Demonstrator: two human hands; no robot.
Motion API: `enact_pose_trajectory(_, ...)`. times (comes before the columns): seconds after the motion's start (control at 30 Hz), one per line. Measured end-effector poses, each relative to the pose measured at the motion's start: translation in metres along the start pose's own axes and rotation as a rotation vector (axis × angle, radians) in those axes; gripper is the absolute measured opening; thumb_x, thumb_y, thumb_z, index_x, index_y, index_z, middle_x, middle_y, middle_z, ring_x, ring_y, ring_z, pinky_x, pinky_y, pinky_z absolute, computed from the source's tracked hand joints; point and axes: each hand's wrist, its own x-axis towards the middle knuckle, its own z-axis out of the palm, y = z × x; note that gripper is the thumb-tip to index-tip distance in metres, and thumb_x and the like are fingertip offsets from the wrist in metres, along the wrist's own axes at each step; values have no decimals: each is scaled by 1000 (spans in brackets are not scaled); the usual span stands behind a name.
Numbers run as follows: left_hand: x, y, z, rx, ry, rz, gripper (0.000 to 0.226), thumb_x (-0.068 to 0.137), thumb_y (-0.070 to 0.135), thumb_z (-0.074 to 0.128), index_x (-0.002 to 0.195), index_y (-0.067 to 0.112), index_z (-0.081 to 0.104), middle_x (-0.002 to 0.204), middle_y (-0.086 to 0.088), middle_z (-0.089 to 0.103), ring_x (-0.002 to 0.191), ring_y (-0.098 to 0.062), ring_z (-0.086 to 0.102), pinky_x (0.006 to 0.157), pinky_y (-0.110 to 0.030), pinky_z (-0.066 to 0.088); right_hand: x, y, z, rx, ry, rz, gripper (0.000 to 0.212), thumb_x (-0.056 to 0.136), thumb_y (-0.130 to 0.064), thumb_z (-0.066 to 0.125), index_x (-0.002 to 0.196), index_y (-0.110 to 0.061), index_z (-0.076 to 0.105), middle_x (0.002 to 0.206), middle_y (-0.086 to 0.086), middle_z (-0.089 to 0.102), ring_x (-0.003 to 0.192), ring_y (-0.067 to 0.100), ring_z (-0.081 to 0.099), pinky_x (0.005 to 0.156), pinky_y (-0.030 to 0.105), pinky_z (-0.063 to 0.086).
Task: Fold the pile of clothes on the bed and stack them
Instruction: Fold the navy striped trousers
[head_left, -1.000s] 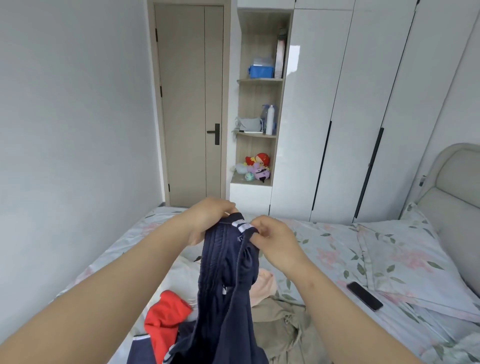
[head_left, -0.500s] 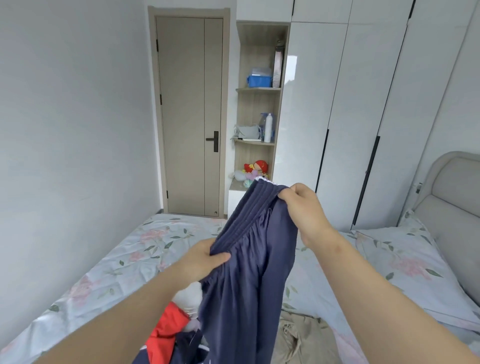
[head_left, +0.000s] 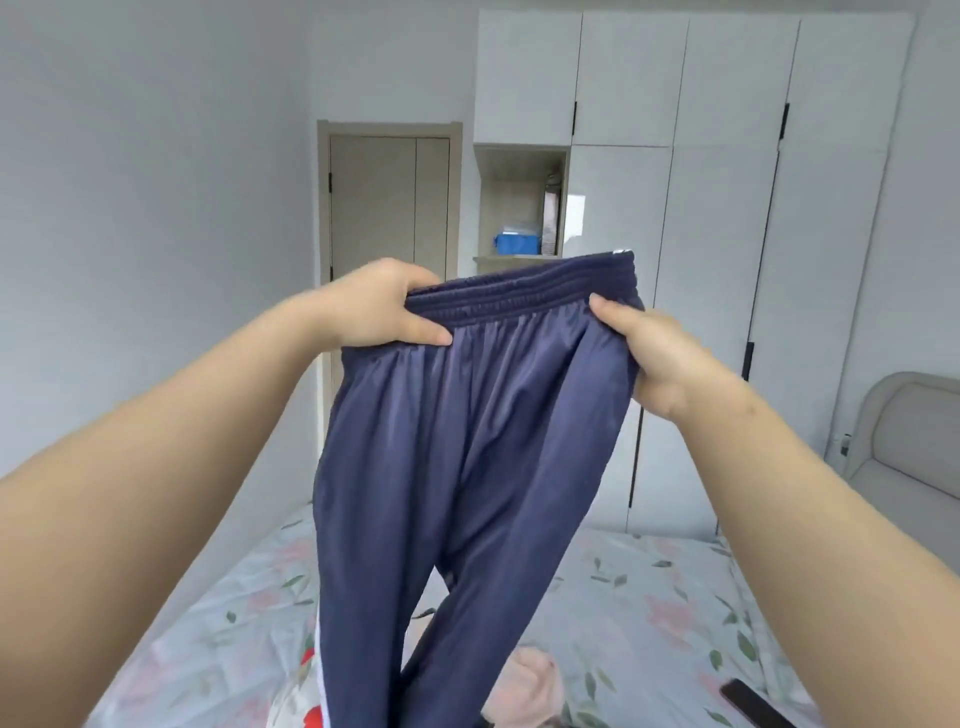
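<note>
Two hands up, and between them the navy trousers (head_left: 467, 441) hang full length above the bed (head_left: 234, 623). Far left, a plain pale wall (head_left: 130, 208) runs back to a beige door (head_left: 389, 208), closed in its frame. Below, the bed spreads out under a light sheet printed with pink flowers and green leaves. My left hand (head_left: 384, 306) grips the left end of the elastic waistband (head_left: 519, 293), thumb across the front, fingers curled behind. A white stripe (head_left: 321, 670) runs down the left leg's outer seam, with a red cloth (head_left: 311, 719) on the sheet just beside it. The two legs part lower down, and a pale pink garment (head_left: 535, 686) lies crumpled between them. Behind the waistband, an open wooden shelf niche (head_left: 524, 171) holds a blue box (head_left: 517, 244). My right hand (head_left: 644, 353) clamps the waistband's right end, thumb on top, fabric bunched in the fist. Tall white wardrobe doors (head_left: 727, 260) with dark handles fill the wall beyond. Far right there's a padded grey headboard (head_left: 904, 441), and a dark phone (head_left: 753, 704) lies flat on the sheet. As for writing, a small white tag (head_left: 621, 252) pokes above the waistband, too blurred to read.
</note>
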Motion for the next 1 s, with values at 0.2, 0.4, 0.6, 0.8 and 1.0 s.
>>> enact_pose_trajectory(0.2,15,43,-65,-43,255,182,18,70,35,78,84,30,67,77,17,65,63,7,57,58,-10,46,-2,-68,-1,241,-115,-286,14,93,-22,57,98,-16,68,99,-1,74,93,13,70,73,25,57)
enact_pose_trajectory(0.4,3,25,-41,23,-196,37,22,66,29,83,80,30,66,77,19,70,70,1,65,59,-12,50,0,-48,-20,130,-35,-136,17,92,-17,56,105,-9,64,89,3,74,78,15,71,67,25,58)
enact_pose_trajectory(0.6,-15,-28,17,41,-628,-236,17,83,14,71,99,17,66,98,3,72,90,-16,69,73,-24,56,-10,19,-50,-100,-142,209,24,82,-16,62,103,-6,68,99,11,73,81,22,71,72,33,54)
enact_pose_trajectory(0.8,-39,-59,39,-534,-586,-325,13,82,10,70,90,20,66,91,3,72,83,-15,69,68,-24,54,-24,44,-72,-146,-293,203,25,70,-28,65,90,-18,78,103,5,73,90,17,71,66,24,56)
enact_pose_trajectory(1.0,-72,-82,82,-1028,-350,-536,45,73,-5,72,116,-1,58,106,-18,68,88,-28,68,71,-35,58,-28,82,-71,-110,-91,404,31,87,-32,61,106,-9,68,102,8,73,83,18,72,71,31,53)
